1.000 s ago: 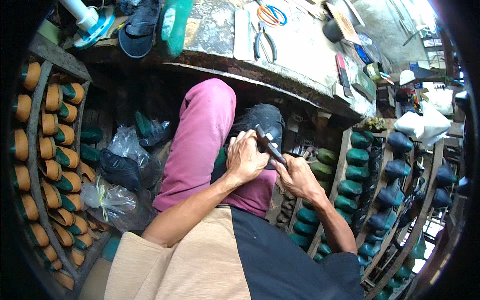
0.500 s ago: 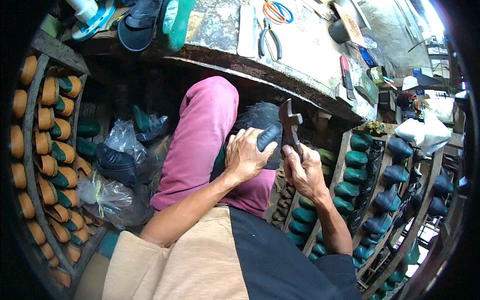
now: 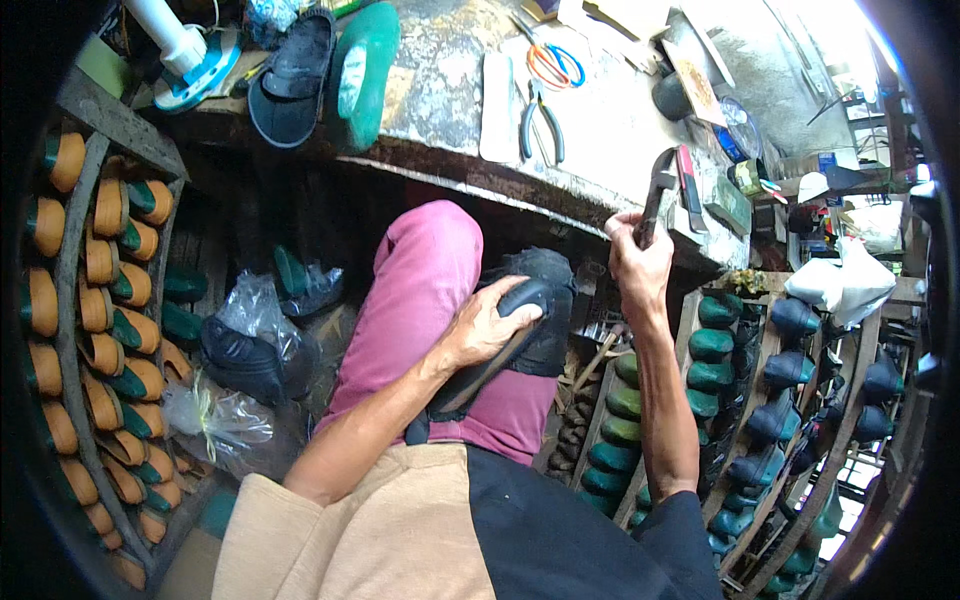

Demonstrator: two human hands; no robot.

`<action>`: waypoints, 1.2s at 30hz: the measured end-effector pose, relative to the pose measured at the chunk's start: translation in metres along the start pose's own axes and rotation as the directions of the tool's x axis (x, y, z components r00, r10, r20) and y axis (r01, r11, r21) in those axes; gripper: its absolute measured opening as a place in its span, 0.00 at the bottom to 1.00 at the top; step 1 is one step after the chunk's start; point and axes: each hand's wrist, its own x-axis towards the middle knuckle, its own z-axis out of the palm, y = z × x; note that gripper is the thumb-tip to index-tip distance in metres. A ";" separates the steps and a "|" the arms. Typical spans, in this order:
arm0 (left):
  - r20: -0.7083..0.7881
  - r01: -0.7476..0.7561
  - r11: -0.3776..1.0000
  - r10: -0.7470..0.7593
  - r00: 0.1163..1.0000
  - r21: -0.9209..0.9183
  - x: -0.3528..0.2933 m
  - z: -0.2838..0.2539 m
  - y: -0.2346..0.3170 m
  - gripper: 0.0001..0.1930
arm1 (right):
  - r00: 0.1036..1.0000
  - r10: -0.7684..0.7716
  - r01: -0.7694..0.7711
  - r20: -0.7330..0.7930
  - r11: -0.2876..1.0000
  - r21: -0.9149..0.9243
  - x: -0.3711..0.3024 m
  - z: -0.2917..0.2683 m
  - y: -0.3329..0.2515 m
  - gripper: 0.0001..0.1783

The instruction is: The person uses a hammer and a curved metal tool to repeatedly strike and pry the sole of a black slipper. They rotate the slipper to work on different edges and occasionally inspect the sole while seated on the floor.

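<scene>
My left hand (image 3: 487, 325) is closed around a black shoe (image 3: 532, 296), pressing it against my right thigh. The shoe's rounded end points away from me, and a brownish strip runs along its underside. Part of it is hidden under my fingers. Out to the right, my right hand (image 3: 640, 262) grips dark metal lasting pincers (image 3: 660, 190) with the jaws pointing up. They are beside the bench's front edge, apart from the shoe. A dark cloth (image 3: 545, 275) covers my right knee.
The workbench (image 3: 430, 90) holds pliers (image 3: 541, 130), a red-handled knife (image 3: 689, 180), a black sandal (image 3: 290, 90) and a green shoe last (image 3: 362, 75). Racks of tan shoes (image 3: 103, 255) stand left, green lasts (image 3: 712, 345) right. Plastic bags (image 3: 225, 415) lie beside my left leg.
My right hand has lifted the lasting pincers up and away from the shoe, toward the bench edge. My left hand has lowered the shoe slightly onto my thigh. The view has shifted a little.
</scene>
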 end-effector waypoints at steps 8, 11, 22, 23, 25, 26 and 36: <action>0.033 -0.046 0.998 0.048 0.998 -0.042 0.006 -0.006 -0.003 0.30 | 0.985 -0.134 0.088 -0.109 0.932 -0.352 0.139 0.006 0.008 0.06; 0.103 0.016 0.990 -0.001 0.995 -0.143 0.010 -0.014 0.001 0.28 | 0.950 -0.280 0.169 -0.137 0.833 -0.527 0.183 -0.001 0.015 0.08; 0.030 -0.056 0.977 0.064 0.998 -0.207 0.014 -0.024 -0.001 0.25 | 0.915 -0.389 0.373 0.112 0.703 -0.606 0.178 -0.006 0.016 0.21; 0.054 -0.020 0.961 0.037 0.998 -0.277 0.013 -0.025 0.000 0.25 | 0.848 -0.523 0.474 0.082 0.681 -0.557 0.167 -0.004 0.012 0.22; 0.087 0.016 0.958 0.009 0.996 -0.286 0.012 -0.026 0.001 0.24 | 0.916 -0.401 0.336 0.023 0.736 -0.588 0.151 -0.001 0.001 0.20; 0.087 0.011 0.973 0.010 0.996 -0.230 0.011 -0.025 0.002 0.23 | 0.956 -0.292 0.245 0.007 0.787 -0.566 0.147 0.002 -0.005 0.19; 0.052 -0.070 0.988 0.077 0.996 -0.135 0.005 -0.015 0.003 0.23 | 0.969 -0.207 0.245 0.135 0.726 -0.642 0.155 0.050 -0.012 0.07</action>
